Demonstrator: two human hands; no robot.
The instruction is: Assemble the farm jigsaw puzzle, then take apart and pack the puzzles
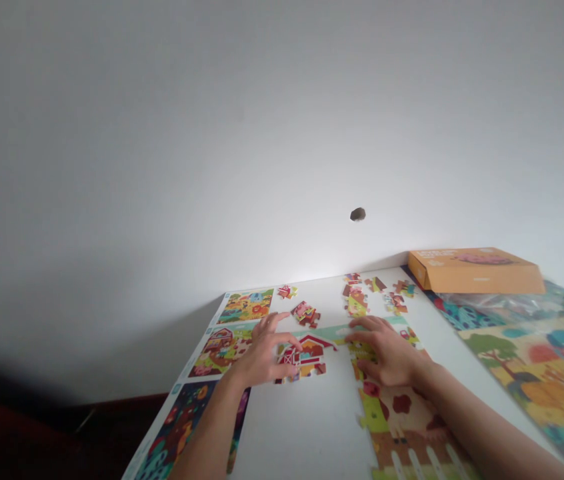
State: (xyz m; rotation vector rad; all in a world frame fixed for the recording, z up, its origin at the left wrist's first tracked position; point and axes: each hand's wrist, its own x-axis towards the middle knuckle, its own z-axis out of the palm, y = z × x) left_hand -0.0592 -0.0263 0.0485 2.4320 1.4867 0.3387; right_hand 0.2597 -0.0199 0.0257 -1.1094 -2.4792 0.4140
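My left hand (266, 350) is open, fingers spread, with thumb and index finger at the left edge of a joined jigsaw section with a red barn (307, 353). My right hand (385, 348) lies open on the joined farm section with a spotted cow (401, 407), its fingertips at that section's left edge. A pale green strip of joined pieces (331, 333) runs between the two hands along the top. Just beyond my left fingers is a loose jigsaw piece with a pig (306, 313). Part of each section is hidden under my hands.
Several loose pieces (357, 300) lie toward the wall, with a small barn piece (287, 291) farther left. A printed picture sheet (245, 307) lies under my left forearm. At right are an orange box (482, 277), a clear plastic bag (507, 305) and another colourful puzzle picture (537, 360).
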